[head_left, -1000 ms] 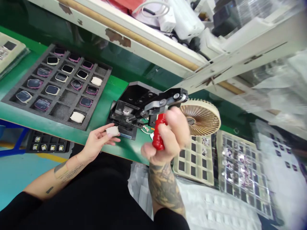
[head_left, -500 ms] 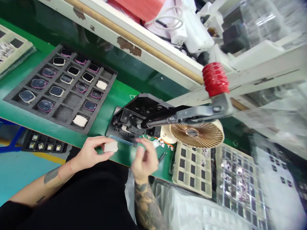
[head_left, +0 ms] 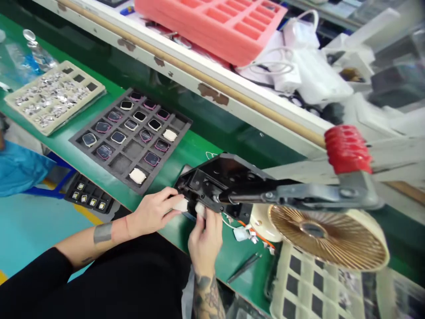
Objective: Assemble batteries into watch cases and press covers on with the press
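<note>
My left hand [head_left: 154,210] is closed on a white, rounded block [head_left: 181,204], held by its edges at the front of a black lever press [head_left: 229,173]. My right hand [head_left: 206,237] pinches a smaller whitish piece [head_left: 200,209] just to the right, also at the press's front opening. The fingers partly cover that piece, so its kind is unclear. The press's metal lever ends in a red grip [head_left: 347,148]. Left of the press lies a grey foam tray [head_left: 131,153] with watch cases in its compartments and two white blocks like the one I hold.
A gold-grilled fan [head_left: 318,235] stands right of the press, with tweezers [head_left: 245,267] and paper scraps nearby. A cream compartment tray [head_left: 307,277] is at lower right, another tray [head_left: 55,97] at far left. A shelf with a pink foam tray [head_left: 212,33] runs behind.
My left hand has brought the white block right, up to the press. My right hand has moved in beside it and now pinches a whitish piece. The view has shifted left.
</note>
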Demonstrator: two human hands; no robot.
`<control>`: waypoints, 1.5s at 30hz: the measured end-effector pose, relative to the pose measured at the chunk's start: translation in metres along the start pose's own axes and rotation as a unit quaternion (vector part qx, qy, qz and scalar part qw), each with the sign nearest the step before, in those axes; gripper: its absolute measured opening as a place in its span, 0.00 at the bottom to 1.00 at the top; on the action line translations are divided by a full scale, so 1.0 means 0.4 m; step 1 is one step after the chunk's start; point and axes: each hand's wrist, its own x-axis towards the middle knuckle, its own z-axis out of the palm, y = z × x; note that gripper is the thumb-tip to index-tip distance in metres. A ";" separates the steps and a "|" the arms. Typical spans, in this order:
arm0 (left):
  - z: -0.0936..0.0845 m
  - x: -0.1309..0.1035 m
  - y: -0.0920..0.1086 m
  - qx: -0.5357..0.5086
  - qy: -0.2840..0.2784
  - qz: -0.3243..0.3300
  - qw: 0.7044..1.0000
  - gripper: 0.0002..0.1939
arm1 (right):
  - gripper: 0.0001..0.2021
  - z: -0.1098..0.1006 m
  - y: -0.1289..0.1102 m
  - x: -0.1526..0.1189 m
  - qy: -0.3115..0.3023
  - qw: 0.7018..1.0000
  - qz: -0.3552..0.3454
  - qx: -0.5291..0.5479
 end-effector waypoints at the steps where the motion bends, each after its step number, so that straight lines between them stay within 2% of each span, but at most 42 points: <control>1: 0.014 0.013 0.004 0.045 -0.005 0.020 0.999 0.19 | 0.21 -0.018 -0.004 -0.017 0.007 1.000 0.006 0.004; 4: 0.057 0.067 0.017 0.128 -0.052 0.073 0.988 0.15 | 0.23 -0.068 -0.007 -0.051 0.023 1.000 0.006 0.003; 8: 0.090 0.132 0.029 0.161 -0.147 0.071 0.973 0.08 | 0.23 -0.108 0.007 -0.057 0.040 0.999 -0.007 -0.006; 11: 0.084 0.142 0.039 0.164 -0.165 0.076 0.970 0.08 | 0.23 -0.116 0.015 -0.060 0.049 0.999 -0.006 -0.003; 14: 0.056 0.120 0.050 0.153 -0.163 0.074 0.972 0.15 | 0.24 -0.111 0.008 -0.066 0.052 0.998 -0.006 0.015; 16: 0.033 0.091 0.058 0.084 -0.143 0.063 0.984 0.19 | 0.25 -0.103 -0.005 -0.067 0.060 0.997 -0.020 0.036; 18: 0.014 0.056 0.067 -0.067 -0.112 0.040 0.991 0.21 | 0.27 -0.089 -0.023 -0.060 0.068 0.995 -0.045 0.056; 20: 0.004 0.020 0.078 -0.225 -0.067 -0.017 0.972 0.20 | 0.29 -0.069 -0.047 -0.046 0.055 0.991 -0.088 0.078; 22: 0.003 -0.011 0.086 -0.310 -0.021 -0.097 0.946 0.16 | 0.31 -0.046 -0.074 -0.028 0.024 0.985 -0.140 0.096; 25: -0.006 -0.041 0.078 -0.331 0.028 -0.176 0.927 0.12 | 0.34 -0.028 -0.110 -0.002 -0.029 0.973 -0.204 0.102; 27: -0.038 -0.051 0.047 -0.297 0.059 -0.180 0.936 0.14 | 0.35 -0.044 -0.121 0.018 -0.049 0.967 -0.232 0.091; 28: -0.064 -0.054 0.022 -0.257 0.091 -0.172 0.947 0.15 | 0.36 -0.060 -0.121 0.033 -0.039 0.968 -0.234 0.080; 30: -0.133 -0.060 -0.042 -0.137 0.177 -0.155 0.962 0.16 | 0.35 -0.106 -0.109 0.081 0.041 0.970 -0.230 0.061; 32: -0.210 -0.066 -0.117 -0.017 0.256 -0.160 0.953 0.15 | 0.30 -0.153 -0.088 0.159 0.201 0.954 -0.215 0.060; 33: -0.243 -0.070 -0.153 0.023 0.279 -0.175 0.944 0.15 | 0.26 -0.174 -0.077 0.206 0.293 0.931 -0.204 0.075; 34: -0.271 -0.074 -0.185 0.049 0.284 -0.189 0.939 0.16 | 0.24 -0.192 -0.066 0.257 0.369 0.906 -0.189 0.089; 35: -0.290 -0.078 -0.211 0.067 0.273 -0.196 0.940 0.17 | 0.23 -0.208 -0.058 0.308 0.417 0.880 -0.191 0.122; 36: -0.301 -0.083 -0.231 0.084 0.250 -0.195 0.945 0.17 | 0.23 -0.223 -0.053 0.356 0.424 0.875 -0.183 0.142; 38: -0.301 -0.092 -0.252 0.142 0.195 -0.185 0.953 0.18 | 0.25 -0.253 -0.055 0.437 0.341 0.914 -0.153 0.155; 40: -0.285 -0.099 -0.253 0.222 0.161 -0.186 0.944 0.19 | 0.31 -0.284 -0.082 0.495 0.223 0.957 -0.117 0.143; 41: -0.275 -0.099 -0.248 0.255 0.160 -0.192 0.934 0.19 | 0.34 -0.299 -0.106 0.515 0.175 0.967 -0.102 0.152; 43: -0.263 -0.089 -0.235 0.277 0.179 -0.194 0.924 0.19 | 0.35 -0.324 -0.169 0.537 0.111 0.970 -0.067 0.204; 45: -0.263 -0.060 -0.225 0.249 0.173 -0.151 0.941 0.18 | 0.27 -0.338 -0.240 0.533 0.101 0.958 -0.046 0.263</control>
